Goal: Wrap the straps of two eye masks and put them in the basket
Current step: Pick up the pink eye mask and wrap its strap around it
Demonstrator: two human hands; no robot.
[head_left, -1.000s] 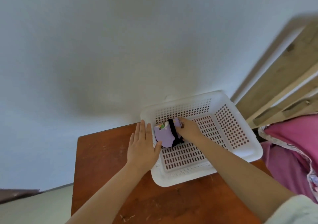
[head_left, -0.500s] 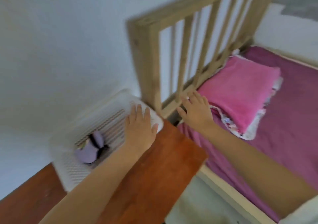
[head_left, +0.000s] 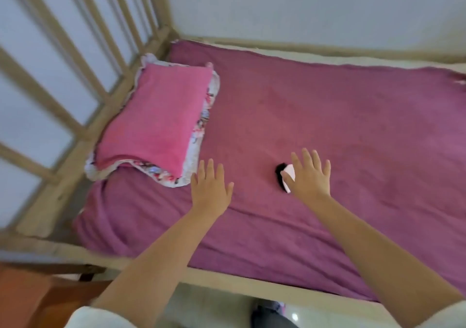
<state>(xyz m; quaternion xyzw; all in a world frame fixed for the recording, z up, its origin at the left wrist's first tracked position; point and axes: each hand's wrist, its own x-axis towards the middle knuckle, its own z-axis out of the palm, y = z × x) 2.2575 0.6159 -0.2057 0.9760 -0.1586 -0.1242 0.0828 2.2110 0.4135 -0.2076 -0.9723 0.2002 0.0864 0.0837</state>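
both hands out over purple bedsheet, fingers spread, holding nothing. right hand open, palm down, partly over pink-and-black eye mask lying on the sheet; contact unclear. left hand open, empty, near pink pillow. wooden bed rail at left.
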